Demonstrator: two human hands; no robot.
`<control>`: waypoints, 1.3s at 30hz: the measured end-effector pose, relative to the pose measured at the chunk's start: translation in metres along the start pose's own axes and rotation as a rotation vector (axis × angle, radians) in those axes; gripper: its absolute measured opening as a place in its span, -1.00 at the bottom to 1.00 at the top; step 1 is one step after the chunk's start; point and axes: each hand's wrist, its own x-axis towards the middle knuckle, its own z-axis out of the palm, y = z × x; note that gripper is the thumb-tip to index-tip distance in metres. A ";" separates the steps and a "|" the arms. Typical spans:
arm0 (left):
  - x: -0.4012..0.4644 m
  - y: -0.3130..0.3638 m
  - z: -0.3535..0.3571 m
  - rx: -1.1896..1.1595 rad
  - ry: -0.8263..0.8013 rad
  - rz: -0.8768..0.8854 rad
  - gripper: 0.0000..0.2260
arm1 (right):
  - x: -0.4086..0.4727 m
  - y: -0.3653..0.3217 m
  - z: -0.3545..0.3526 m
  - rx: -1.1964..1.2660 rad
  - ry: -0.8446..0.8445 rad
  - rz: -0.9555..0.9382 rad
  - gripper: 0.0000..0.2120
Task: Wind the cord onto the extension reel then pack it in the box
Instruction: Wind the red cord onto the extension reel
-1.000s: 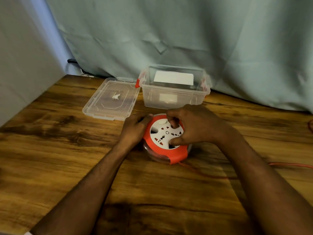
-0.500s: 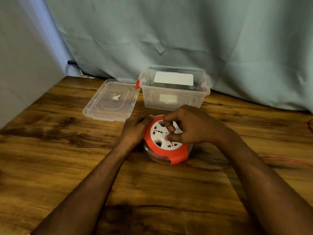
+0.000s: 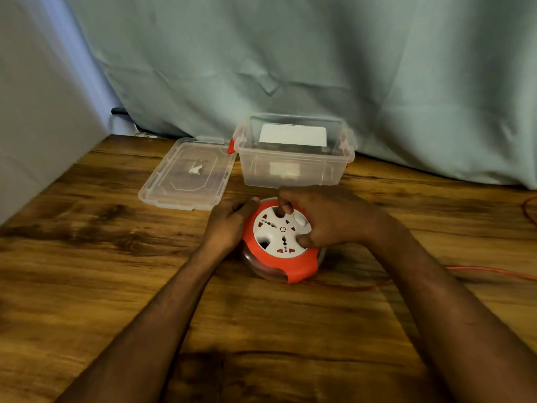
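A round extension reel [image 3: 274, 258] with an orange rim and white socket face lies flat on the wooden table [image 3: 87, 257]. My left hand [image 3: 226, 225] grips its left side. My right hand [image 3: 325, 219] rests on the white face, with a finger and the thumb pressed into its recesses. An orange cord [image 3: 488, 271] runs from under the reel to the right edge of the view. Just behind the reel stands a clear plastic box [image 3: 293, 167] with red latches, open on top.
The box's clear lid [image 3: 186, 175] lies flat to the left of the box. A teal curtain [image 3: 319, 68] hangs behind the table. A pale wall [image 3: 37, 112] borders the table's left side. A loop of orange cord [image 3: 527, 210] shows at the far right.
My right hand has turned the white face round, so its sockets sit at new angles. The cord on the table has shifted slightly. My left hand stays on the reel's side.
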 end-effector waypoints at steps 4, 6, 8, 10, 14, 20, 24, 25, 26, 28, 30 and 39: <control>0.000 0.001 0.000 0.010 0.012 0.014 -0.79 | -0.002 -0.005 -0.001 -0.096 0.028 -0.005 -0.51; 0.000 0.001 0.000 0.009 0.016 0.022 -0.78 | -0.002 -0.008 0.000 -0.167 0.030 -0.007 -0.52; 0.000 0.000 0.000 -0.005 0.009 0.020 -0.78 | -0.001 -0.011 0.001 -0.214 0.025 -0.007 -0.53; 0.000 -0.002 0.000 -0.016 0.003 0.013 -0.78 | 0.000 -0.013 0.002 -0.228 0.025 -0.012 -0.52; 0.001 -0.004 0.000 -0.018 0.001 0.017 -0.77 | 0.001 -0.016 0.004 -0.227 0.087 -0.004 -0.46; 0.002 -0.005 0.000 -0.011 -0.007 0.032 -0.77 | 0.007 -0.025 0.013 -0.205 0.132 0.005 -0.45; 0.002 -0.005 0.000 0.000 -0.007 0.039 -0.77 | 0.004 -0.017 0.001 -0.130 0.099 -0.016 -0.70; 0.002 -0.005 0.000 -0.004 -0.006 0.034 -0.77 | 0.002 -0.014 -0.003 -0.115 0.092 -0.029 -0.79; 0.003 -0.006 0.000 -0.008 -0.006 0.027 -0.77 | 0.000 -0.012 -0.006 -0.102 0.083 -0.036 -0.78; 0.003 -0.005 0.000 -0.008 -0.008 0.016 -0.76 | -0.002 -0.009 -0.009 -0.068 0.065 -0.031 -0.63; 0.003 -0.006 -0.001 0.003 -0.009 0.022 -0.76 | -0.002 -0.006 -0.011 -0.022 0.040 -0.022 -0.50; 0.003 -0.005 0.000 0.009 -0.010 0.021 -0.76 | 0.000 0.001 -0.005 0.033 -0.011 0.004 -0.39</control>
